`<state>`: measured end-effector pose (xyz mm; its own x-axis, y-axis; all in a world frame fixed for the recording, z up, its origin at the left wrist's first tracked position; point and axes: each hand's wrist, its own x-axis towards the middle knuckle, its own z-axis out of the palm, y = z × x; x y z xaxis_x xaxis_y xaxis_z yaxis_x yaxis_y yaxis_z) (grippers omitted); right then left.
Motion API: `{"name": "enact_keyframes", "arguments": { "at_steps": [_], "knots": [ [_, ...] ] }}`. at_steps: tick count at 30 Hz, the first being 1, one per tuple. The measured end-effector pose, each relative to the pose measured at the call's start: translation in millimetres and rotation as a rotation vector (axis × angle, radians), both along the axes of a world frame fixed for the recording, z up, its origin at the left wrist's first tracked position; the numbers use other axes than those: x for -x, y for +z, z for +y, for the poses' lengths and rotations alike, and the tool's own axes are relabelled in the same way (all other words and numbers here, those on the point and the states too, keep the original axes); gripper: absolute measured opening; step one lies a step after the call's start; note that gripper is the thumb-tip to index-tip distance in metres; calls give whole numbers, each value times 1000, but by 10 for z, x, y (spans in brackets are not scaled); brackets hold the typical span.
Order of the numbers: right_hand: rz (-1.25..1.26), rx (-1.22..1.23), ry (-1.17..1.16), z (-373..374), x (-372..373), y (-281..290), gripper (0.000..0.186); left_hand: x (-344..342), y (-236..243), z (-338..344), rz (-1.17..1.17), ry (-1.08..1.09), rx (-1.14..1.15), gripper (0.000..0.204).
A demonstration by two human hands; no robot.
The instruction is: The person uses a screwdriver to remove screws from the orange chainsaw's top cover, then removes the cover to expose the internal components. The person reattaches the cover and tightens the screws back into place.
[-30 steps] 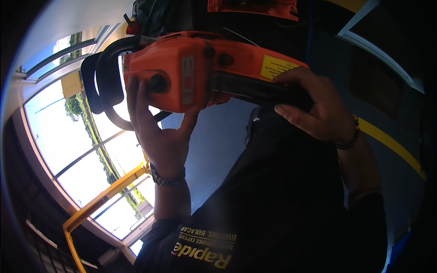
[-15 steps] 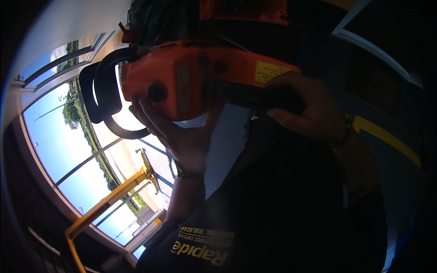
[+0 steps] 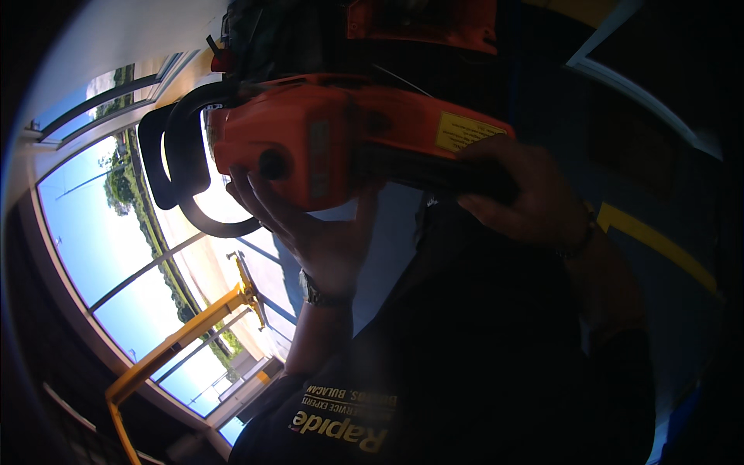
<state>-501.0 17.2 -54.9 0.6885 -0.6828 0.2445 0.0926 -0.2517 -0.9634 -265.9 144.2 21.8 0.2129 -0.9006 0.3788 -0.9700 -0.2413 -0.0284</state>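
Observation:
An orange chainsaw (image 3: pixel 298 132) is held up in front of me, its body lying across the upper middle of the view. At its left end are a black hand guard (image 3: pixel 151 159) and a curved black front handle. My left hand (image 3: pixel 298 225) cups the orange housing from below, fingers spread up along it beside a round black cap (image 3: pixel 272 164). Around the black rear handle (image 3: pixel 442 172), by a yellow label (image 3: pixel 469 132), my right hand (image 3: pixel 527 186) is closed. Both wrists wear dark bands. The saw's chain cannot be made out.
Beyond the saw is another orange part (image 3: pixel 422 27), mostly in shadow. On the left, a yellow metal frame (image 3: pixel 182 333) stands before large windows (image 3: pixel 101 225) with daylight outside. A yellow stripe (image 3: pixel 659 248) crosses the dark blue area at right.
The chainsaw and both hands have shifted very slightly right in the view. My grip looks the same.

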Motion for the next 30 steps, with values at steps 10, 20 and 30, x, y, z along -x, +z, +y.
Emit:
{"name": "enact_keyframes", "arguments": {
  "at_steps": [10, 20, 30],
  "knots": [
    [-3, -4, 9, -29, 44, -33, 35, 99, -59, -55, -33, -13, -3, 124],
    [26, -16, 7, -28, 73, -78, 36, 84, -195, -81, -39, -58, 92, 125],
    [47, -79, 84, -91, 120, -81, 42, -170, -77, 32, 102, -163, 162, 105]
  ]
}}
